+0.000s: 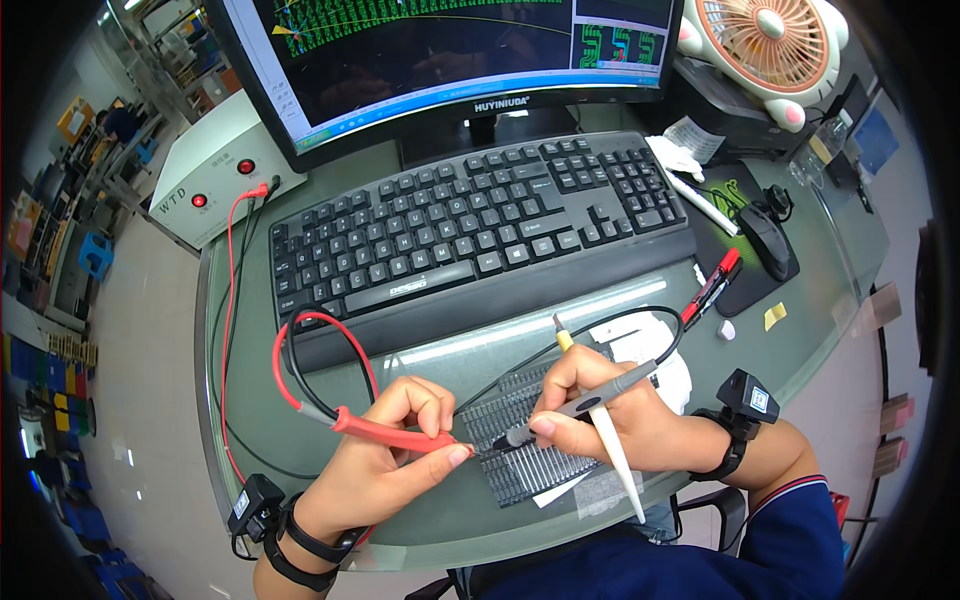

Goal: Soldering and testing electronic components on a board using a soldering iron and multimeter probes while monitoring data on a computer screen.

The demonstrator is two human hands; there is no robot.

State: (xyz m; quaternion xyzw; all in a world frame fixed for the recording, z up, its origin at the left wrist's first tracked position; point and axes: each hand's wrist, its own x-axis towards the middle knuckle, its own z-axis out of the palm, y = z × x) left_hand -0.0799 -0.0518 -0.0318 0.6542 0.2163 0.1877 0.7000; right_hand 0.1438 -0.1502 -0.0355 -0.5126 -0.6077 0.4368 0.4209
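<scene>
My left hand [385, 470] pinches a red test probe [385, 431], its tip pointing right. Fingers of my right hand [635, 425] close around a grey-and-black test probe [605, 388] whose tip points left. The two tips are close together over a grey panel [535, 482] with rows of small repeated parts; whether they touch it I cannot tell. A slim white-handled tool [617, 458] with a yellow collar and dark pointed end is also held in my right hand, crossing under the probe. Part of the panel is hidden by my hands.
A black keyboard [460, 215] lies beyond my hands, below a monitor [420, 60]. A white box [215, 165] with red sockets stands left, cables running from it. Right are red markers [712, 287], a mouse [763, 240] and a fan [765, 45]. White paper [660, 350] lies beside the panel.
</scene>
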